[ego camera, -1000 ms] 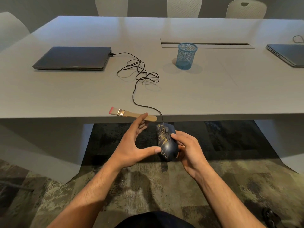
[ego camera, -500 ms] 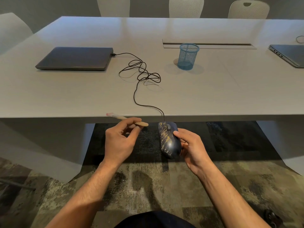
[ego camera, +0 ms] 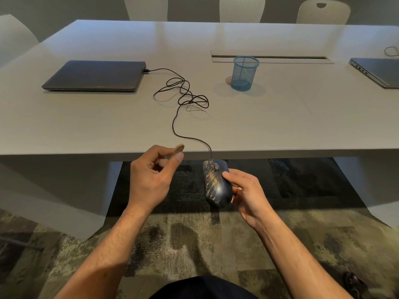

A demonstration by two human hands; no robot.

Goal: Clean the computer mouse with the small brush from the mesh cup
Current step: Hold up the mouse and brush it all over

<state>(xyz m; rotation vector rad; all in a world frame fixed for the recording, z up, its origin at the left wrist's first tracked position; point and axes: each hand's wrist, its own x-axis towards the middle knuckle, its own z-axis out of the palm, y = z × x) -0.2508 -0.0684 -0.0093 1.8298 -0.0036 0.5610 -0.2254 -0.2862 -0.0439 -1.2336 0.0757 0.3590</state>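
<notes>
My right hand (ego camera: pixel 248 190) grips a dark blue computer mouse (ego camera: pixel 216 182) with gold marbling, held below the table's front edge. Its black cable (ego camera: pixel 183 98) runs up over the edge and across the table to a shut laptop (ego camera: pixel 95 75). My left hand (ego camera: pixel 151 178) is closed on the small brush; only the rounded wooden handle end (ego camera: pixel 179 148) shows above my fingers, and the bristles are hidden. The two hands are apart, the brush hand to the left of the mouse. The blue mesh cup (ego camera: pixel 245 73) stands on the table, far from both hands.
The grey table (ego camera: pixel 280 121) has a cable slot (ego camera: pixel 272 58) behind the cup. A second laptop (ego camera: pixel 377 71) lies at the far right. White chairs (ego camera: pixel 241 8) stand beyond the table. Patterned carpet lies below my arms.
My left hand reached the brush lying on the table's front edge, closed on it and lifted it, turning it so only the handle end shows. The mouse stayed in my right hand.
</notes>
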